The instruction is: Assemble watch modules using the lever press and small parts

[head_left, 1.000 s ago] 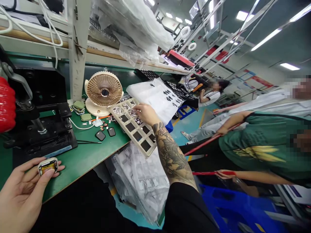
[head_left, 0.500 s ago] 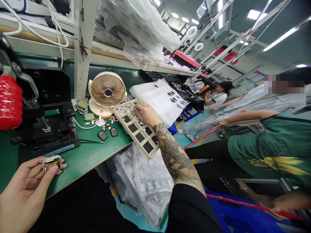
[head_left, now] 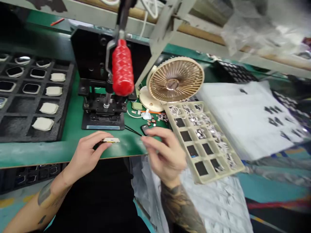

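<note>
Between the thumb and fingers of my left hand (head_left: 88, 152) is a pale watch case (head_left: 111, 140), held edge-on above the front of the green bench. My right hand (head_left: 166, 153) is raised near the bench edge, left of the compartment tray (head_left: 199, 178), its thumb and fingers drawn together. Motion blur hides whether anything small is between those fingertips. Black tweezers (head_left: 133, 130) and a dark square piece (head_left: 145, 129) lie just beyond my right hand. The tray holds small silvery parts and black pads.
A black press (head_left: 103, 121) with a red handle (head_left: 122, 69) stands behind my left hand. At left is a black foam tray (head_left: 69, 94) of watch cases. A beige fan (head_left: 175, 81) stands behind the small parts; white sheeting (head_left: 233, 106) lies at right.
The view has swung left, bringing the foam tray into sight. My right hand has left the compartment tray and come nearer my left hand, which still holds the watch case, now turned edge-on.
</note>
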`<state>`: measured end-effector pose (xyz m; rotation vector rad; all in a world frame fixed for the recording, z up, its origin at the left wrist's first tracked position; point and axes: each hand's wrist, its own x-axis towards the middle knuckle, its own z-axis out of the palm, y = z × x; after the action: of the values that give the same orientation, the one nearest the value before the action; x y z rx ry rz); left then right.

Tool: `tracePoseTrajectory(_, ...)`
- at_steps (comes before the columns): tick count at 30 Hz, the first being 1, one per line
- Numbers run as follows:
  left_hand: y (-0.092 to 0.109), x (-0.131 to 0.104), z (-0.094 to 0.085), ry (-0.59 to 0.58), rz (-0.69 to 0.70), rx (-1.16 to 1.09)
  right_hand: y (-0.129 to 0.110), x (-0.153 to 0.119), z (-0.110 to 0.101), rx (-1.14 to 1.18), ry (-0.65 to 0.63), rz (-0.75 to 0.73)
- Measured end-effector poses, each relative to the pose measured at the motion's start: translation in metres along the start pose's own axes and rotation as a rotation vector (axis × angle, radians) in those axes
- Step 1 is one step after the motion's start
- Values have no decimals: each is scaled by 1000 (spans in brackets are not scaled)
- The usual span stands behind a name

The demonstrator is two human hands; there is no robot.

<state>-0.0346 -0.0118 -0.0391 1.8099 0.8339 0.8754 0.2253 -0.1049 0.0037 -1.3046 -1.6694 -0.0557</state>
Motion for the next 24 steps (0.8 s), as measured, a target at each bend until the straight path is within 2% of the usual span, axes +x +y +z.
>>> tracePoseTrajectory(3,1,-2,1,27,-12,2,-13,3,57,293,-7,78)
tracePoseTrajectory(5,1,-3,2,57,6,-6,-14,7,75,368,-15,98)
tracePoseTrajectory(10,-1,-4,2,65,17,-16,-8,14,76,383,-135,51)
tracePoseTrajectory(15,1,-4,-1,44,-81,-61,-10,-2,82,318,-230,58)
tracePoseTrajectory(20,-4,-2,-7,34,-79,-75,-10,-12,97,219,-195,-43)
tracePoseTrajectory(22,-7,-6,-9,11,-90,-74,-14,-12,97,163,-194,-68)
tracePoseTrajectory(24,-6,-13,-11,38,-94,-66,-22,-18,94,93,-188,-53)
